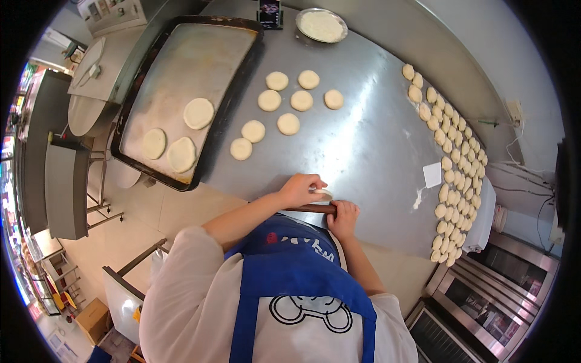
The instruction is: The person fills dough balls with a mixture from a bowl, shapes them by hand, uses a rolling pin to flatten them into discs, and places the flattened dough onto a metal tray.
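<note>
Two hands work at the table's near edge, the left hand (301, 189) pinching a small dough round (322, 193) to turn it while the right hand (343, 216) presses its palm on the wooden rolling pin (311, 209), with seven flattened rounds (288, 123) laid farther off.

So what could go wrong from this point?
The dough piece under the left hand lies close to the table edge, so it might get pushed off. The right hand rests on the rolling pin beside the left hand's fingers, which could get pinched.
</note>
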Tool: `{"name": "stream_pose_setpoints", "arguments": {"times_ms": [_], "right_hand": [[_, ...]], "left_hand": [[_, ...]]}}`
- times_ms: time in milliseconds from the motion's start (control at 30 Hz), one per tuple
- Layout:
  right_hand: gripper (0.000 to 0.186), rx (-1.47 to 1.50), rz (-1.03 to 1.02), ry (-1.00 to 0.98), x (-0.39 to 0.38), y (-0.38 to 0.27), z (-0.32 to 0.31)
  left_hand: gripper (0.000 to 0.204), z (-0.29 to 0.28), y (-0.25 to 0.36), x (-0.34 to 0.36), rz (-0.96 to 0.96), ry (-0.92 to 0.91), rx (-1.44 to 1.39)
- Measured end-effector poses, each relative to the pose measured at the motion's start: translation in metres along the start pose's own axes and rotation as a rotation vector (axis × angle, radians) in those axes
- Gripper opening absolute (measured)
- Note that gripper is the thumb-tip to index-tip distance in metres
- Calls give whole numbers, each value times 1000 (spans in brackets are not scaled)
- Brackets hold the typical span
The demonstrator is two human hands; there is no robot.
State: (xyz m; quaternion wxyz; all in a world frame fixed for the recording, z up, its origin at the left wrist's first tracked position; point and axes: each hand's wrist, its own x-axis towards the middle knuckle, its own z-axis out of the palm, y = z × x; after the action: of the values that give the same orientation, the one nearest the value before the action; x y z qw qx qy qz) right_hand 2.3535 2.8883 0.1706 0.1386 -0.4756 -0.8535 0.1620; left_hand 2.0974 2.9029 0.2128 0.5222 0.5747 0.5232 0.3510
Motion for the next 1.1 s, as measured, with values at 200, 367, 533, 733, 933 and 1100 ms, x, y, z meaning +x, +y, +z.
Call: {"name": "stream_pose_setpoints", "arguments": {"times_ms": [200,367,533,733,933,1100], "right_hand": [[32,-91,-3,10,12,-7,5],[32,-127,129,25,22,-26,14],[35,-116,288,11,20,-44,19],[34,-189,440,17,4,-63,26],[35,-216,493,12,4,-67,25],[39,-39,315,-28,26,-61,12]], "left_hand": [[36,-91,9,-38,-411,568,-884],[43,-262,7,-3,-105,770,-1471],[51,-378,-55,28,-125,790,-1476],[53,-403,-98,72,-261,627,-1411],[49,-383,-103,76,-287,853,-811],[53,-373,-88,53,-60,1062,696]]}}
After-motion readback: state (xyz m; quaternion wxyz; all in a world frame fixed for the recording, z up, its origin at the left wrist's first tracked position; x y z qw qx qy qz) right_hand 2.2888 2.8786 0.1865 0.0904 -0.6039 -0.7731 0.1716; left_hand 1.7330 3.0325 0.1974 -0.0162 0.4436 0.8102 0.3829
